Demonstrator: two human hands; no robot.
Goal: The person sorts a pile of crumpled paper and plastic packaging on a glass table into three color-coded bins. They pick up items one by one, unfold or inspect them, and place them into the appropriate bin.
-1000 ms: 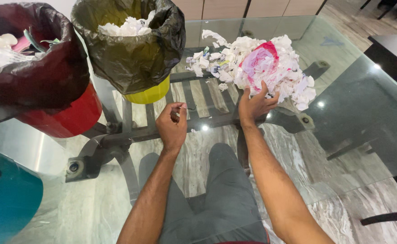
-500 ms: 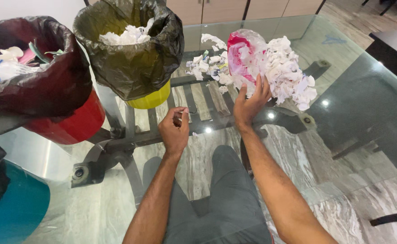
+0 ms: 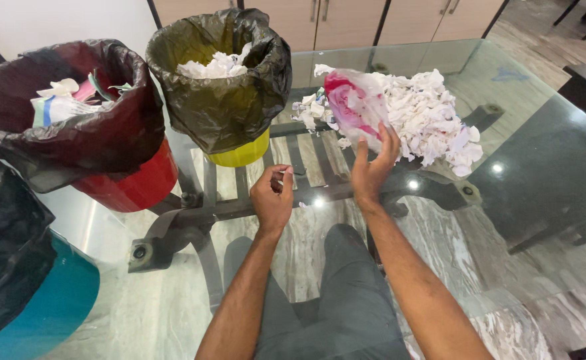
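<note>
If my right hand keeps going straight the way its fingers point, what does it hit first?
The right hand already holds the pink-and-white plastic bag. Beyond it, probably the pile of shredded white paper on the glass table; depth is unclear.

The scene is evenly and brightly lit from overhead. Small round ceiling lamps are mirrored as white spots on the glass surface [image 3: 506,107], at its right side and near its middle. A pale sheen is spread over the glass at the far right, where the floor beneath is veiled. Soft highlights are seen on the black bin liner [image 3: 226,100]. Shadows are faint and diffuse. Focus is sharp at the centre; straight lines are bowed toward the edges by the wide lens.
</note>
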